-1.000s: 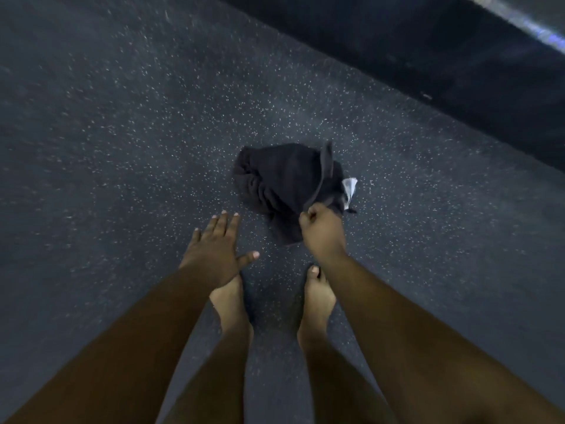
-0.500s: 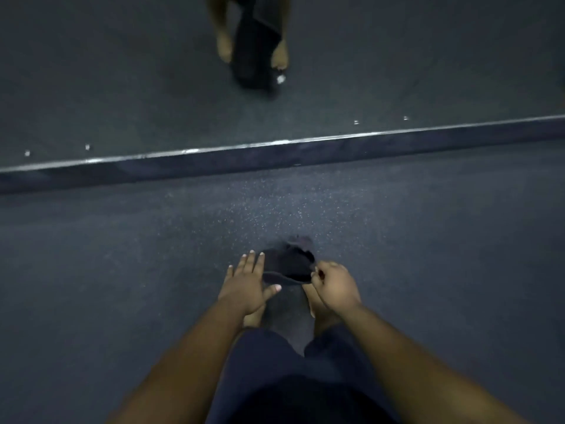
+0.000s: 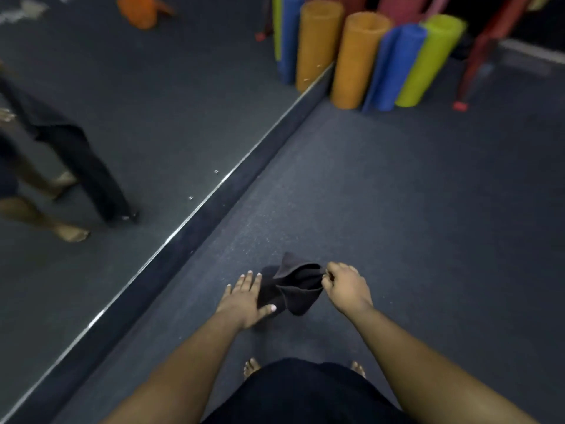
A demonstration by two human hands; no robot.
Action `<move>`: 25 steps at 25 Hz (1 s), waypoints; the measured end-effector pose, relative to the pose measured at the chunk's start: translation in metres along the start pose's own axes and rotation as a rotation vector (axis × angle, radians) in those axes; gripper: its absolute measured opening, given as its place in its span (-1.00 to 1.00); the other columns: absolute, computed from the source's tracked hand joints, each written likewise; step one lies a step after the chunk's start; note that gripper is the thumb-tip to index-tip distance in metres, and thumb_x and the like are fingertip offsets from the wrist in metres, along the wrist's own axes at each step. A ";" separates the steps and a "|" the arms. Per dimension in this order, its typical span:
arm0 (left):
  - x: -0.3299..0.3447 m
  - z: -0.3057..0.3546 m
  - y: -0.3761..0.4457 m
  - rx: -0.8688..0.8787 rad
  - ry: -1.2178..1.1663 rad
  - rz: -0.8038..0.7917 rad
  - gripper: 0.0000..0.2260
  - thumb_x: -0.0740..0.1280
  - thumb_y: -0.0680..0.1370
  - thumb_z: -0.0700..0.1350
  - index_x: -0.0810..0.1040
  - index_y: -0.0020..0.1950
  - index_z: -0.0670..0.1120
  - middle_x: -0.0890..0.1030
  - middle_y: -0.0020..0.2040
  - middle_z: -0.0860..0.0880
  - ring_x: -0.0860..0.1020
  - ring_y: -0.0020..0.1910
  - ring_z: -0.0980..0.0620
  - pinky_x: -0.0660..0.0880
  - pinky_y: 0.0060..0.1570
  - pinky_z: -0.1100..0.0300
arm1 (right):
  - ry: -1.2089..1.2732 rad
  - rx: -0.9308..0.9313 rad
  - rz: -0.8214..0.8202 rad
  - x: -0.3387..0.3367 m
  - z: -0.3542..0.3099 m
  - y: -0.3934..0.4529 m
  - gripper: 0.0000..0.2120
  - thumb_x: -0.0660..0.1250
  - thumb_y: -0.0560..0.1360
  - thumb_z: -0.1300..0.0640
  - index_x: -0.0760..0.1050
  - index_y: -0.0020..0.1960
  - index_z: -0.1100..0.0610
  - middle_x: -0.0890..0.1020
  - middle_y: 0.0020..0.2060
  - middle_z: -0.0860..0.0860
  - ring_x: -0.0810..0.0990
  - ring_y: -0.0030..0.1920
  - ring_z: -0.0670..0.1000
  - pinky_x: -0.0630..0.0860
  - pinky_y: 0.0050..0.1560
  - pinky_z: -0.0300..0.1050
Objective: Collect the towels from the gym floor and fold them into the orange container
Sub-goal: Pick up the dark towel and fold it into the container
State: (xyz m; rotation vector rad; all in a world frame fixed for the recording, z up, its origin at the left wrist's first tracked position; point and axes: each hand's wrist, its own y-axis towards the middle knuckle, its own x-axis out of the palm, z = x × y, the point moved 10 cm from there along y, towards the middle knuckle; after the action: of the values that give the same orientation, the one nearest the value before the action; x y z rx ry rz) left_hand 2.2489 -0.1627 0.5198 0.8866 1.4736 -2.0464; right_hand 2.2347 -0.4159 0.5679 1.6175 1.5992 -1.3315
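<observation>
A black towel (image 3: 293,290) hangs in the air in front of me, bunched into folds. My right hand (image 3: 347,287) pinches its upper right corner with closed fingers. My left hand (image 3: 246,298) is flat with its fingers spread, and it touches the towel's left edge with the thumb lying against the cloth. An orange container (image 3: 142,10) shows only as a reflection in the wall mirror at the top left. The mirror also shows the towel's reflection (image 3: 82,166), hanging long beside my legs.
A floor-level mirror (image 3: 146,123) with a dark base strip (image 3: 195,234) runs diagonally along my left. Orange, blue and green rolled mats (image 3: 388,62) stand upright in the far corner, with a red chair (image 3: 483,50) beside them. Dark speckled gym floor (image 3: 412,209) lies ahead and to the right.
I have stood up from a crouch and turned. The towel has come off the floor in my right hand, and my left hand has moved in against its left edge.
</observation>
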 end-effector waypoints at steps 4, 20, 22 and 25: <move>-0.026 0.143 0.025 0.160 0.144 0.039 -0.10 0.13 0.57 0.42 -0.21 0.68 -0.03 -0.19 0.68 -0.08 -0.15 0.66 -0.07 -0.10 0.59 -0.13 | 0.020 0.146 0.131 -0.073 0.122 -0.037 -0.86 0.18 0.60 0.00 0.32 -0.10 0.00 0.57 -0.03 0.03 0.50 0.07 0.13 0.40 -0.08 0.01; -0.010 0.697 0.115 0.671 0.523 0.031 -0.13 0.07 0.59 0.43 -0.28 0.66 -0.01 -0.25 0.67 -0.04 -0.20 0.65 -0.03 -0.12 0.61 -0.09 | -0.039 0.632 0.436 -0.311 0.567 -0.155 -0.85 0.17 0.62 -0.03 0.44 0.04 0.02 0.58 0.05 -0.02 0.50 0.14 0.10 0.46 0.10 0.05; -0.004 0.762 0.134 0.741 0.560 0.017 -0.13 0.07 0.59 0.42 -0.28 0.66 -0.01 -0.25 0.67 -0.04 -0.21 0.65 -0.02 -0.13 0.61 -0.07 | -0.052 0.712 0.456 -0.331 0.616 -0.162 -0.86 0.16 0.63 -0.03 0.44 0.04 0.01 0.58 0.05 -0.02 0.50 0.13 0.10 0.45 0.11 0.05; -0.002 0.869 0.161 0.865 0.600 -0.004 -0.13 0.07 0.59 0.42 -0.28 0.66 -0.02 -0.25 0.67 -0.04 -0.21 0.65 -0.02 -0.13 0.62 -0.07 | -0.043 0.872 0.496 -0.368 0.694 -0.174 -0.87 0.16 0.62 -0.02 0.43 0.03 0.01 0.57 0.04 -0.02 0.51 0.13 0.11 0.46 0.11 0.06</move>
State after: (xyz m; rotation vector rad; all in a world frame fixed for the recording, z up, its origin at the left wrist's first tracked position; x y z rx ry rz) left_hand 2.1604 -1.0379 0.6057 1.9543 0.7432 -2.5753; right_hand 1.9335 -1.1553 0.6629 2.2325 0.4853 -1.8533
